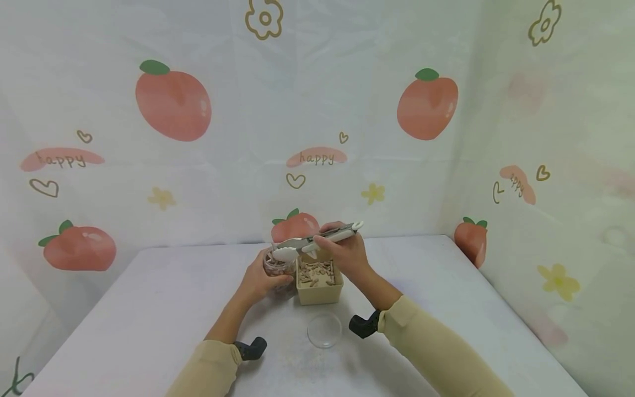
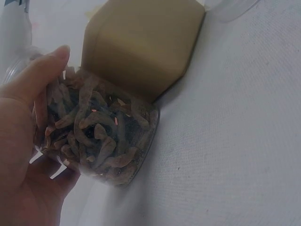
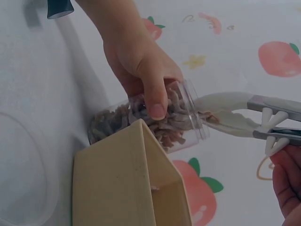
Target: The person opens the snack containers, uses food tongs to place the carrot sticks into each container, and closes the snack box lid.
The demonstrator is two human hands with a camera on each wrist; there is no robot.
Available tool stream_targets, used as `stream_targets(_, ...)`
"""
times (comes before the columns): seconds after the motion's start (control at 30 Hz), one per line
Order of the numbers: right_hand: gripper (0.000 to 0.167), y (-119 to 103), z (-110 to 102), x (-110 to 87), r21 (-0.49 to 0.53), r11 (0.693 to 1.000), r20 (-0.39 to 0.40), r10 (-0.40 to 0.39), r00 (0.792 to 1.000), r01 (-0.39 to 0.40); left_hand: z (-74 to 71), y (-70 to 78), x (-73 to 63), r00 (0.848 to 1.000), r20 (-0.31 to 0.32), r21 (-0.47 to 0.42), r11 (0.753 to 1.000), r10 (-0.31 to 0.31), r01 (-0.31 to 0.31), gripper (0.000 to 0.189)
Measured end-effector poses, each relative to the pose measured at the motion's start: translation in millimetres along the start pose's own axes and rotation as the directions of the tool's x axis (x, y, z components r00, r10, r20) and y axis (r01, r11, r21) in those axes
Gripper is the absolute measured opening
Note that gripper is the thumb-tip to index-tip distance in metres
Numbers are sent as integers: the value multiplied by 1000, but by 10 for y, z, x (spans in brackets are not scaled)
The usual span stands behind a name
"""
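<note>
My left hand [image 1: 259, 279] grips a clear plastic jar [image 2: 101, 134] packed with wrinkled brown dried strips; thumb and fingers curl round its wall. The jar stands beside a beige square box [image 1: 319, 296], its mouth uncovered. Inside the box lie several short brown pieces [image 1: 313, 271]. Above the box, my right hand [image 1: 349, 256] holds white-and-grey kitchen tongs [image 1: 319, 241] pointing left. In the right wrist view the white tong tips [image 3: 228, 120] are right at the jar's mouth, with a brown strip [image 3: 208, 116] between them.
A round clear lid [image 1: 324, 347] lies on the white tabletop [image 1: 198, 309] in front of the box. Behind the table hangs a white curtain [image 1: 238, 138] printed with fruit, and another side of it rises at the right.
</note>
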State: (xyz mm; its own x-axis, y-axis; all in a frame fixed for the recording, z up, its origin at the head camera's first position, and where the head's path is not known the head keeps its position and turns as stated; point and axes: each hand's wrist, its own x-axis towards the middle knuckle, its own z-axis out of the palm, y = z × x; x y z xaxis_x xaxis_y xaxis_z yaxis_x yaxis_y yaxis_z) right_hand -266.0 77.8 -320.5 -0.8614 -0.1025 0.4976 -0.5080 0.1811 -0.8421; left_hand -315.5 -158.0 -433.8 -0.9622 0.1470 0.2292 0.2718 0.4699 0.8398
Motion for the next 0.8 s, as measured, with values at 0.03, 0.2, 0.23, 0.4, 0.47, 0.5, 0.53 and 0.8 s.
stream_targets(0.03,18,9,-5,3,8,1000,7,-1,1000,1,2,-3,2,1000,1,-1,1000,-1,1,95)
stream_targets(0.2,23,34,-41,35,55,998,8,-13,1000,13,7,-8,6,1000,0,-11,1000,-4,4,94)
stream_targets(0.23,23,36,-48,43,63,998,4,-15,1000,14,7,-8,5,1000,0,-12,1000,-2,2,93)
stream_targets(0.4,22,36,-73,75,73,997,-24,-17,1000,19,5,-7,-2,1000,0,-10,1000,-2,2,94)
stream_targets(0.47,22,42,-77,82,76,997,-33,-16,999,18,5,-9,-4,1000,3,-10,1000,-6,6,94)
stream_targets(0.5,22,45,-79,82,79,997,-38,-17,999,20,7,-10,-6,1000,5,-11,1000,-10,10,94)
stream_targets(0.53,22,69,-80,90,84,996,-44,-16,999,19,8,-11,-6,1000,7,-11,1000,-11,11,95)
stream_targets(0.8,23,366,-81,184,129,989,-102,-55,993,68,8,10,-13,1000,12,-13,1000,-20,20,96)
